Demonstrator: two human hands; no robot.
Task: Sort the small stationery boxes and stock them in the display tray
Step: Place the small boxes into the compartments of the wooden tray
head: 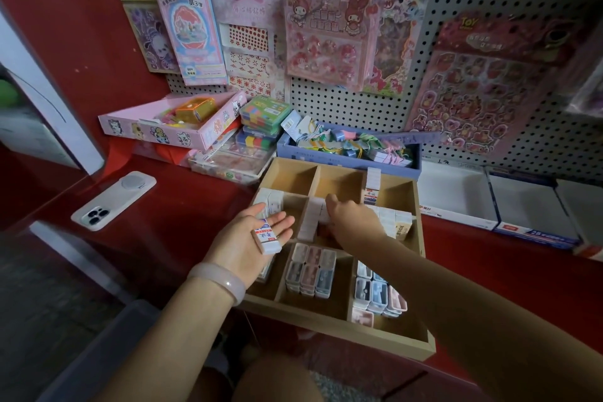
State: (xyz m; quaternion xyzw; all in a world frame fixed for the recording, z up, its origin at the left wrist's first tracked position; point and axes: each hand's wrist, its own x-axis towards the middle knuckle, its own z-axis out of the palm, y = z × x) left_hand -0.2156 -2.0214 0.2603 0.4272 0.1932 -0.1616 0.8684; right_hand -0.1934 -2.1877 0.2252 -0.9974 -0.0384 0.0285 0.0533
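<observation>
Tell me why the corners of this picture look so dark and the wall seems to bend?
Head view: wide-angle lens bows the pegboard and darkens the corners; left edge is blurred; glare streaks the red counter; left hand with its white box and the wooden tray stay fairly sharp.

Matt wooden tray (329, 329) – glossy red counter (182, 206) – perforated metal pegboard (326, 101).

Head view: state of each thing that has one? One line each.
left hand: open, palm up, a small white box lying on it
right hand: reaching into the middle row of the wooden tray; fingers hidden
wooden tray: part stocked, two back compartments bare
upright box: standing on end at a back divider
phone: face down
</observation>
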